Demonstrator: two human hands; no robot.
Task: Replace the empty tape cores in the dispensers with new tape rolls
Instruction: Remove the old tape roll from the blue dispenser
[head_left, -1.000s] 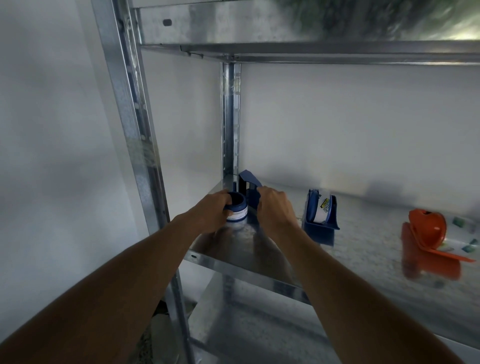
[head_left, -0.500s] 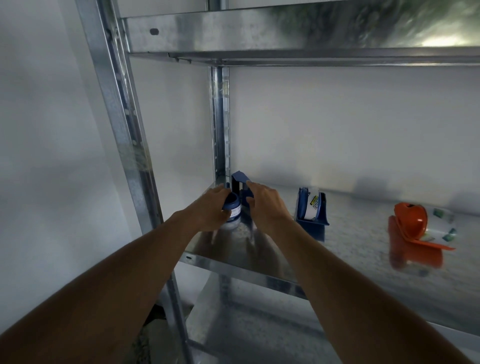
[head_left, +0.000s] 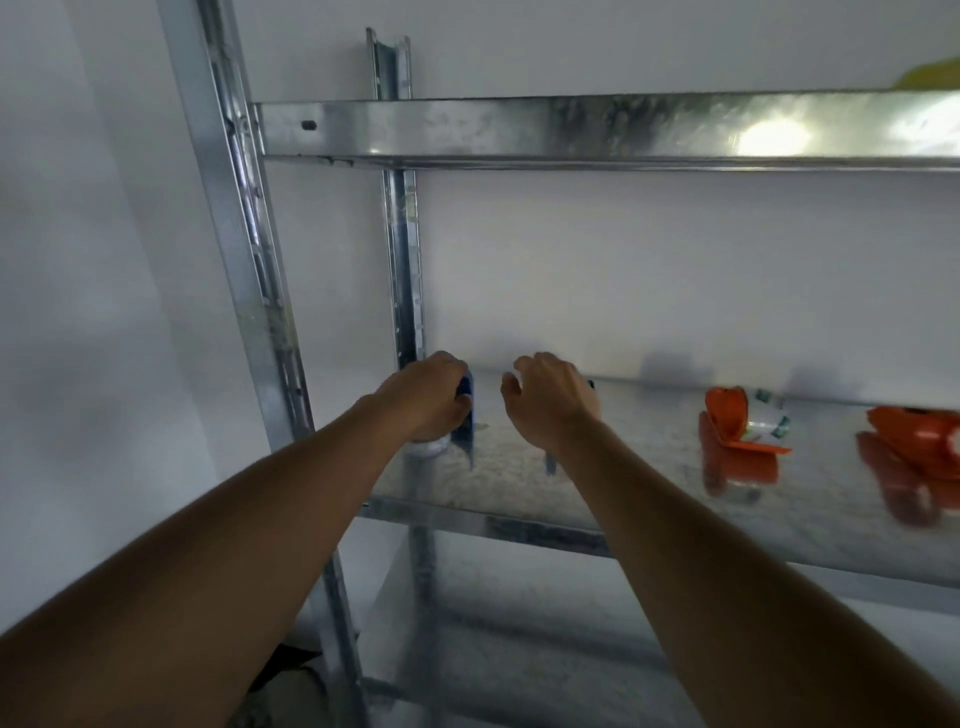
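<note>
- On the galvanized metal shelf (head_left: 649, 499), at its left end by the rear upright post (head_left: 402, 260): left hand (head_left: 428, 397) wrapped around a blue tape dispenser (head_left: 466, 415), fingers curled closed on it; dispenser mostly hidden by the hand.
- Whitish round thing just under the left hand, touching the shelf; blurred, cannot tell if it is a tape roll or a core.
- Right of that dispenser on the shelf: right hand (head_left: 550, 400), fingers loosely spread and curved, holding nothing visible.
- A sliver of blue shows behind the right hand and below its wrist; looks like a second blue dispenser, mostly hidden.
- Farther right on the shelf, well apart from the hands: orange tape dispenser (head_left: 730, 421) with a white-and-green roll in it.
- At the shelf's far right, cut by the frame edge: another orange dispenser (head_left: 919, 431).
- Upper shelf (head_left: 571, 130) above, shiny front edge.
</note>
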